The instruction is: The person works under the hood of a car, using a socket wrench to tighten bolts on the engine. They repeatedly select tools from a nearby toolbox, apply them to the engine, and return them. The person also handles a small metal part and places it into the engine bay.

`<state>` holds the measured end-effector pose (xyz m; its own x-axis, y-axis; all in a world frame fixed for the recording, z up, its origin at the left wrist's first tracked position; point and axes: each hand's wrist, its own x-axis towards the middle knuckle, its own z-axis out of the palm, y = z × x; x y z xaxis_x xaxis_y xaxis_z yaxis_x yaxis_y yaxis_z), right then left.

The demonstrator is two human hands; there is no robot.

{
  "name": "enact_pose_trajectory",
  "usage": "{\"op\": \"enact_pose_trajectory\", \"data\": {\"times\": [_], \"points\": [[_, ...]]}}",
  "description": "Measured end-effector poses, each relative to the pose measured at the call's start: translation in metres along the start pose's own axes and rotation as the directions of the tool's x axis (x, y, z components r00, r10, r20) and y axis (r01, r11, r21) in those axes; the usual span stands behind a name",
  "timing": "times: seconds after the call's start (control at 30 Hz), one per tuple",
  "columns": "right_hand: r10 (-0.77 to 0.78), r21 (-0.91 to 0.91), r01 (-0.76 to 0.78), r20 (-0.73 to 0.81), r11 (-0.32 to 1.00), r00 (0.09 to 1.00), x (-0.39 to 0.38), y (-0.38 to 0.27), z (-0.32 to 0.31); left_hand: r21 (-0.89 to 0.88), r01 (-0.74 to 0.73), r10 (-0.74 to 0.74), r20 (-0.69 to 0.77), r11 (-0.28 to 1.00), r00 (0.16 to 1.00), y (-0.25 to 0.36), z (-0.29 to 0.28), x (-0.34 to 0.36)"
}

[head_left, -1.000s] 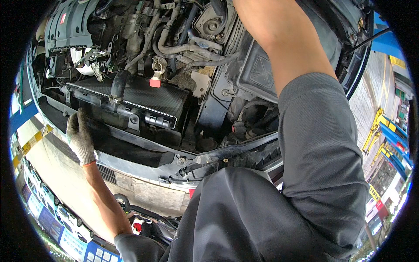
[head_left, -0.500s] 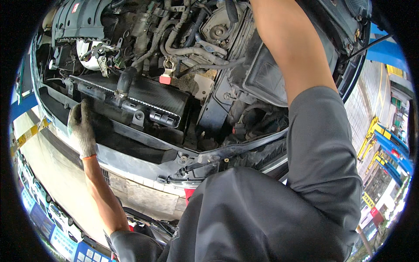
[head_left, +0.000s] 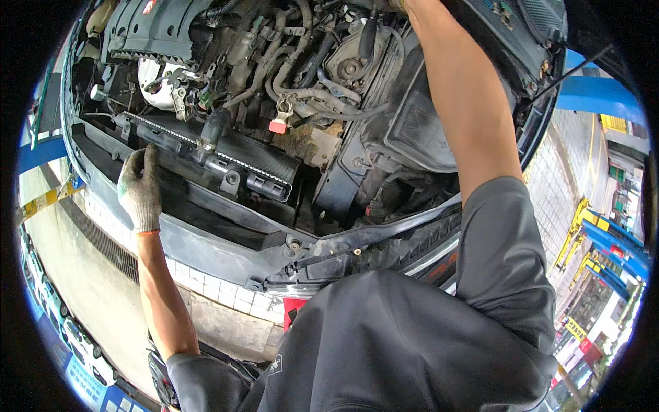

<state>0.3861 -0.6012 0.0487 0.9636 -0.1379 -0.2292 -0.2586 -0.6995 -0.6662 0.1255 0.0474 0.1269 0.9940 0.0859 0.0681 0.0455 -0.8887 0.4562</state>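
Observation:
My left hand [head_left: 139, 189], in a pale knitted glove with an orange cuff, grips the upper edge of the car's front panel [head_left: 206, 250]. Its fingers curl over that edge, in front of the black radiator [head_left: 240, 154]. My right forearm [head_left: 473, 103] reaches far across the engine bay, over the black plastic box [head_left: 422, 130]. The right hand itself lies past the top of the picture; only a sliver of its cuff shows there. Between the arms lie hoses, a pulley-like round part [head_left: 349, 69] and a cable clamp with a red piece [head_left: 278, 126].
A black engine cover [head_left: 154, 31] sits at the far left of the bay. Along the right, a thin prop rod [head_left: 573, 75] slants beside the car. Blue and yellow lift parts [head_left: 607, 237] stand farther right. A floor grate [head_left: 103, 237] runs at the left.
The view has shifted a little, so the engine bay appears slightly farther right and lower. My left hand stays on the front panel's edge; my right arm remains stretched forward.

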Motion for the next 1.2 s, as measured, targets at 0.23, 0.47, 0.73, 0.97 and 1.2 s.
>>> {"op": "enact_pose_trajectory", "data": {"times": [0.23,0.47,0.73,0.97,1.2], "points": [[0.183,0.329,-0.199,0.080,0.923,0.980,-0.131,-0.071,-0.041,0.030,-0.069,0.069,-0.007,0.997,0.998,0.011,-0.001,0.004],[0.186,0.238,-0.155,-0.113,0.959,0.976,-0.256,-0.127,-0.053,0.103,-0.120,0.120,0.003,0.987,0.993,0.011,-0.006,0.004],[0.316,0.611,-0.131,-0.205,0.780,0.927,-0.526,-0.162,-0.091,0.121,-0.212,0.212,0.017,0.970,0.977,0.008,0.003,0.016],[0.480,0.886,0.271,-0.436,0.376,0.761,-0.798,-0.119,-0.023,0.045,-0.283,0.275,0.144,0.958,0.951,-0.002,0.001,0.021],[0.657,0.895,0.446,-0.349,0.022,0.668,-1.051,0.016,0.117,-0.037,-0.327,0.329,0.111,0.944,0.938,-0.003,0.001,0.042]]}}
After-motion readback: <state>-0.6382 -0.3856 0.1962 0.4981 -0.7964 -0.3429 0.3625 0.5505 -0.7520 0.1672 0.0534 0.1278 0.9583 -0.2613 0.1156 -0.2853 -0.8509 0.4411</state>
